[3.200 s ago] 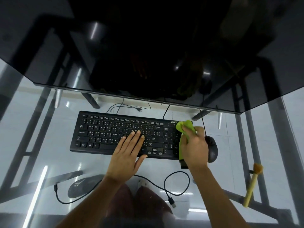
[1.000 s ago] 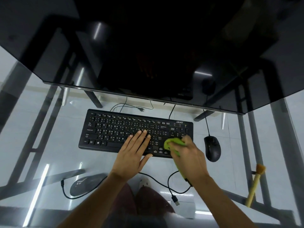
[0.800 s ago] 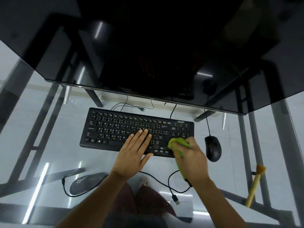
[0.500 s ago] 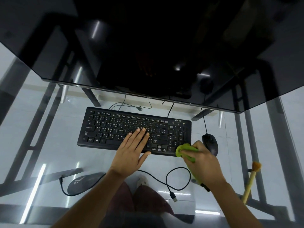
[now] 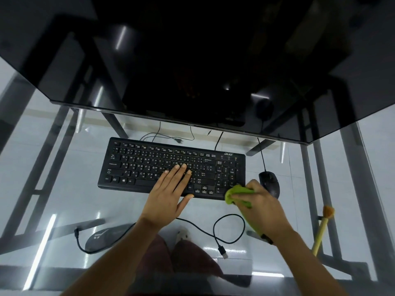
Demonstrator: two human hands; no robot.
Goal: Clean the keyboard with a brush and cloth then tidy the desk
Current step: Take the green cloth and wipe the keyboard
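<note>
Keyboard [image 5: 171, 167]: black, full-size, lies flat on the glass desk [image 5: 64, 199], just in front of the large dark monitor [image 5: 192, 60]. Order of note, big to small:

- Monitor fills the upper half of the head view; screen is off and shows only reflections.
- Desk top is transparent; frame bars and floor tiles show through it.
- Left hand [image 5: 168, 195] lies flat on the middle keys, fingers straight and together, holding nothing; it appears to pin the board in place.
- Right hand [image 5: 260, 208] has its fingers curled round a bunched green cloth [image 5: 238, 194], pressed against the keyboard's near right corner by the number pad.
- Mouse [image 5: 269, 183] sits just beside that hand on its far right side; whether the two touch cannot be told.
- Loose black cable [image 5: 229, 229] loops on the glass near the desk's front edge.
- Brush [image 5: 321, 229], yellow handle with orange bristles, lies well apart at the right, not in use.

Judgement: the cloth-wipe step is in hand, at the edge of the board. To do it well, the left palm should keep an even downward hold so the board does not slide on glass, strokes should be short and follow the edge, and the cloth should stay clear of the mouse cord
</note>
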